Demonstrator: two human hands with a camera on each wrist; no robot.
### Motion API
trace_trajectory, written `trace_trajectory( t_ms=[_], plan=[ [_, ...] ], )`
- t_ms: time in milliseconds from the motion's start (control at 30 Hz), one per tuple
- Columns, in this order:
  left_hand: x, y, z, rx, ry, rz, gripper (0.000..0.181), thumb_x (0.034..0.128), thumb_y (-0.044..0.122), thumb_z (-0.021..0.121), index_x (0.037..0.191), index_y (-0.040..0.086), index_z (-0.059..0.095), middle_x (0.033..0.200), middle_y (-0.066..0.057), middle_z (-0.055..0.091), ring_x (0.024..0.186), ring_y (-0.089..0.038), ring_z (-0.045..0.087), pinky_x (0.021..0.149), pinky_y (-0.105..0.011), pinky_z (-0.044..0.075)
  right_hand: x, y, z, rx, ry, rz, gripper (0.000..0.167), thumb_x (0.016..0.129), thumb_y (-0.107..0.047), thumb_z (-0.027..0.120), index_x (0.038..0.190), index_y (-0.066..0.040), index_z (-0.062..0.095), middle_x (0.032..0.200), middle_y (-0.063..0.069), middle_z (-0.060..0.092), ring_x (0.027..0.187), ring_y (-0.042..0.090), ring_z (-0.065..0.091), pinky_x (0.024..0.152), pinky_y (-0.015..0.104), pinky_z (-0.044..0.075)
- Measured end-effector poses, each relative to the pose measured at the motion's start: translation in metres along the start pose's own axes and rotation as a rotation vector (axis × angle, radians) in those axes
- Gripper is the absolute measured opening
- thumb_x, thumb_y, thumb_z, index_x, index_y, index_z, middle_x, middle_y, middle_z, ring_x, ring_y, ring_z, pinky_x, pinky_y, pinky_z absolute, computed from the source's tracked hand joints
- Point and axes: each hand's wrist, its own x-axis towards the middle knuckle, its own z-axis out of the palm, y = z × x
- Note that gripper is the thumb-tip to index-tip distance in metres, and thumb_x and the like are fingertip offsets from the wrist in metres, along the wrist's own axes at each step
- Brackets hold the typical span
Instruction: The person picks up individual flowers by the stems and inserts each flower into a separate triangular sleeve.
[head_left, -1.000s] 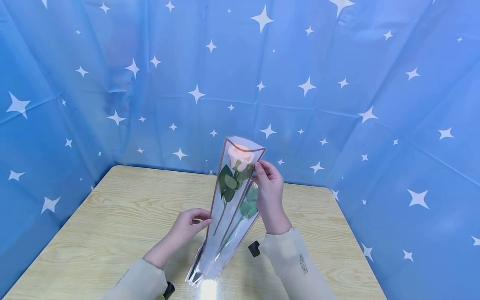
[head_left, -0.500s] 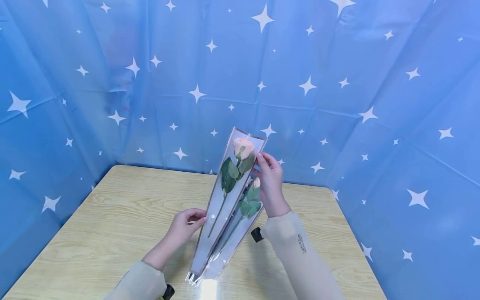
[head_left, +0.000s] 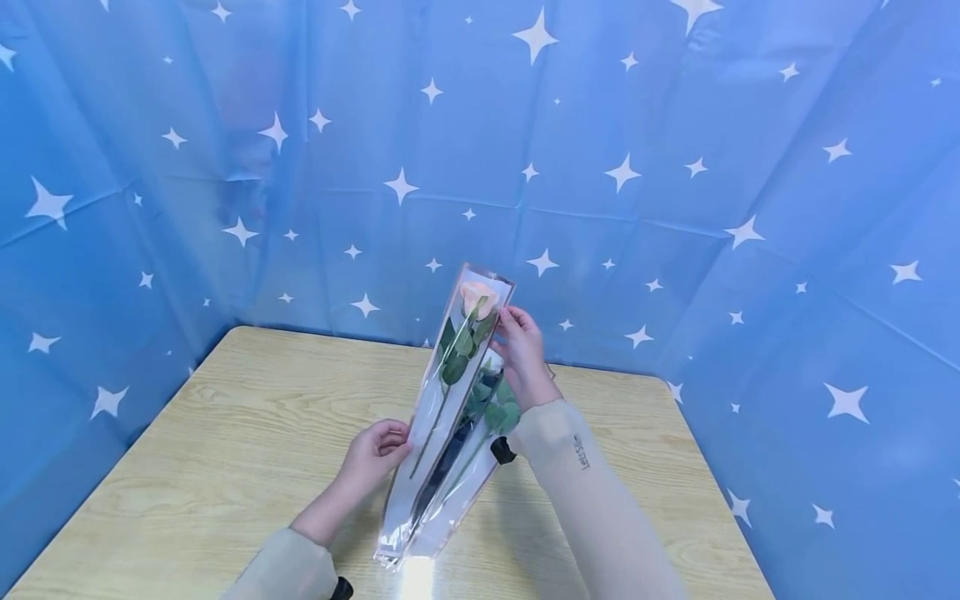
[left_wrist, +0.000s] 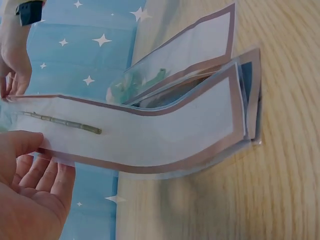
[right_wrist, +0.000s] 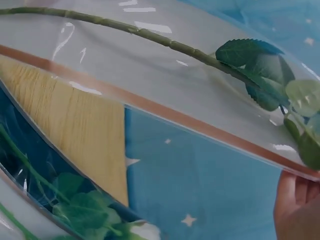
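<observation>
A peach rose (head_left: 478,298) with green leaves lies in a clear, white-backed flower sleeve (head_left: 405,500) edged in rose-brown. My left hand (head_left: 371,457) pinches this sleeve's left edge about midway, thumb in front and fingers behind, as the left wrist view confirms. High on the opposite edge, near the rose head, my right hand (head_left: 522,358) pinches it. Behind are a dark blue sleeve (right_wrist: 35,165) with a green-stemmed white flower (head_left: 492,362), and another pale sleeve (head_left: 468,483). The narrow sleeve ends meet at the bottom. In the left wrist view the front sleeve (left_wrist: 150,135) bows.
A wood-grain table (head_left: 247,450) lies under the hands. Blue cloth (head_left: 322,208) with white stars hangs behind it and at both sides. A dark wrist device (head_left: 503,451) shows by the right cuff, another (head_left: 342,588) by the left.
The front sleeve's top has swung up, then back left and down, with the right hand. More of the dark sleeve and white flower behind shows. The left hand stays nearly in place.
</observation>
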Motion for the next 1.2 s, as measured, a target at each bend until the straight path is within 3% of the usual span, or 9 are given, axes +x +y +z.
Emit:
trace_trajectory(
  t_ms=[233, 400, 600, 733, 867, 1067, 1200],
  plan=[
    [0.0, -0.006, 0.008, -0.009, -0.02, -0.042, 0.022, 0.0807, -0.003, 0.069, 0.1, -0.002, 0.058, 0.089, -0.016, 0.069, 0.08, -0.016, 0.066, 0.07, -0.02, 0.055, 0.017, 0.013, 0.002, 0.038, 0.017, 0.04, 0.008, 0.096, -0.02, 0.056, 0.099, -0.014, 0.06, 0.09, -0.004, 0.06, 0.08, 0.009, 0.059, 0.076, 0.028, 0.049],
    [-0.001, -0.008, 0.013, 0.011, -0.02, -0.045, 0.026, 0.0793, 0.001, 0.072, 0.102, -0.006, 0.063, 0.086, -0.013, 0.069, 0.075, -0.012, 0.063, 0.068, -0.019, 0.054, 0.024, 0.023, 0.005, 0.047, 0.0, 0.069, 0.014, 0.095, -0.014, 0.057, 0.107, -0.01, 0.06, 0.091, -0.003, 0.06, 0.079, 0.009, 0.058, 0.072, 0.024, 0.049],
    [-0.001, -0.01, 0.016, 0.035, -0.026, -0.071, 0.017, 0.0807, 0.007, 0.072, 0.091, -0.005, 0.068, 0.081, -0.011, 0.069, 0.068, -0.011, 0.061, 0.062, -0.022, 0.054, 0.024, 0.035, 0.007, 0.053, -0.053, 0.101, 0.033, 0.096, -0.011, 0.055, 0.129, -0.011, 0.054, 0.115, 0.003, 0.059, 0.098, 0.014, 0.058, 0.092, 0.033, 0.046],
    [0.001, -0.013, 0.018, 0.035, 0.003, -0.092, 0.014, 0.0809, 0.007, 0.072, 0.088, -0.003, 0.068, 0.08, -0.009, 0.068, 0.067, -0.01, 0.059, 0.062, -0.021, 0.053, 0.023, 0.047, 0.01, 0.094, -0.119, 0.109, 0.042, 0.096, -0.007, 0.053, 0.137, -0.009, 0.046, 0.137, 0.009, 0.05, 0.12, 0.022, 0.051, 0.106, 0.04, 0.037],
    [0.003, -0.017, 0.019, 0.005, 0.04, -0.125, 0.012, 0.0806, 0.004, 0.071, 0.087, -0.005, 0.067, 0.081, -0.01, 0.068, 0.067, -0.011, 0.058, 0.061, -0.02, 0.052, 0.021, 0.062, 0.013, 0.102, -0.143, 0.128, 0.045, 0.096, -0.005, 0.051, 0.14, -0.004, 0.042, 0.143, 0.014, 0.043, 0.133, 0.028, 0.041, 0.112, 0.039, 0.033],
    [0.005, -0.021, 0.02, -0.004, 0.069, -0.134, 0.018, 0.0818, 0.003, 0.07, 0.096, -0.007, 0.067, 0.088, -0.016, 0.069, 0.074, -0.014, 0.063, 0.066, -0.023, 0.055, 0.016, 0.086, 0.008, 0.006, -0.104, 0.205, 0.039, 0.097, -0.008, 0.052, 0.135, -0.002, 0.047, 0.137, 0.017, 0.049, 0.127, 0.028, 0.047, 0.107, 0.039, 0.039],
    [0.003, -0.022, 0.018, 0.026, 0.064, -0.129, 0.02, 0.0819, 0.007, 0.07, 0.097, -0.006, 0.067, 0.09, -0.015, 0.069, 0.076, -0.016, 0.063, 0.068, -0.026, 0.056, 0.009, 0.096, 0.003, -0.11, -0.147, 0.23, 0.042, 0.097, -0.01, 0.052, 0.137, -0.006, 0.045, 0.14, 0.016, 0.046, 0.128, 0.031, 0.044, 0.106, 0.045, 0.04]
  ],
)
